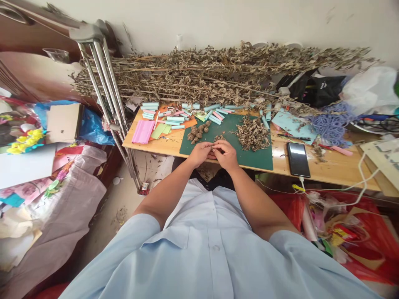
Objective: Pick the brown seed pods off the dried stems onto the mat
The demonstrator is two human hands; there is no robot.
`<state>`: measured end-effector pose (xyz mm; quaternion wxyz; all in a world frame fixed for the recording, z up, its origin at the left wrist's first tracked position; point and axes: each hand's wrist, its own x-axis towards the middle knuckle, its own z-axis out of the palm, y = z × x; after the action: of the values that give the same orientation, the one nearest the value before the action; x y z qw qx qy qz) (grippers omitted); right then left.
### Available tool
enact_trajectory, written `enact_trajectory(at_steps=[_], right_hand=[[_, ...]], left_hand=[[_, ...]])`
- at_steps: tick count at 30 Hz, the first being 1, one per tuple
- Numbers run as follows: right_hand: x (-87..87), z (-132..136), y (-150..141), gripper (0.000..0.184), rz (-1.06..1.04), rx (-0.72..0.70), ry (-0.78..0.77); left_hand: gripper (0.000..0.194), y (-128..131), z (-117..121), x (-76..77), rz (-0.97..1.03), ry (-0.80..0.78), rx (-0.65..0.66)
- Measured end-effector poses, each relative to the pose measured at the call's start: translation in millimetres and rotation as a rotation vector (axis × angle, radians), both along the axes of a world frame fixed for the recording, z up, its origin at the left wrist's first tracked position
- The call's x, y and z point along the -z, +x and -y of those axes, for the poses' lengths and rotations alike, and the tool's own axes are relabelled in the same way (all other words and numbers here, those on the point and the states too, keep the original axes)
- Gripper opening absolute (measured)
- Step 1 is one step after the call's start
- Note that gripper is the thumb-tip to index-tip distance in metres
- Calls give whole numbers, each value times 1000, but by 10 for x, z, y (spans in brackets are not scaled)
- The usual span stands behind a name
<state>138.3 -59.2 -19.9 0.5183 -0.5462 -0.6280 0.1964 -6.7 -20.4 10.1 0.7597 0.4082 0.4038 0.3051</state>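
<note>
My left hand [199, 153] and my right hand [227, 154] meet at the near edge of a dark green cutting mat [249, 157] on a wooden table [156, 145]. The fingers of both hands are pinched together on a small clump of dried leaves [213, 145] held between them. Just beyond my hands lie several rolled leaf balls [197, 133], a small heap of leaf bits [219, 137], and a larger loose pile of dried leaves [252, 133] to the right.
A long bundle of dried branches [218, 72] lies across the table's back. Rolled paper tubes [174, 114] and pink and green sheets [143, 131] lie at the left. A black phone [298, 159] with a white cable, purple yarn [332, 122], crutches [106, 91] at the table's left corner.
</note>
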Motion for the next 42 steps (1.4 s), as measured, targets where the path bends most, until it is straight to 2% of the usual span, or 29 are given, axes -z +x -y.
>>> enact_trajectory(at_steps=[11,18,25,31,36,42], right_hand=[[-6,14,6,9,-27,-17,-22],[46,26,-7,10,-65,54,-40],[62,-4,32,11,-255,110,-83],[68,12,-15,14,-82,66,-26],[104,16,-34,43,-24,59,12],[148,14,-30,34,59,68,80]], left_hand=[[21,-37,-37,45,34,22,80],[19,-14,-4,12,-22,16,47],[10,-32,-37,-34,23,-76,18],[15,-37,-54,24,82,-70,-11],[17,-28,-41,47,72,-19,20],[8,17,-10,-20,-15,-15,-38]])
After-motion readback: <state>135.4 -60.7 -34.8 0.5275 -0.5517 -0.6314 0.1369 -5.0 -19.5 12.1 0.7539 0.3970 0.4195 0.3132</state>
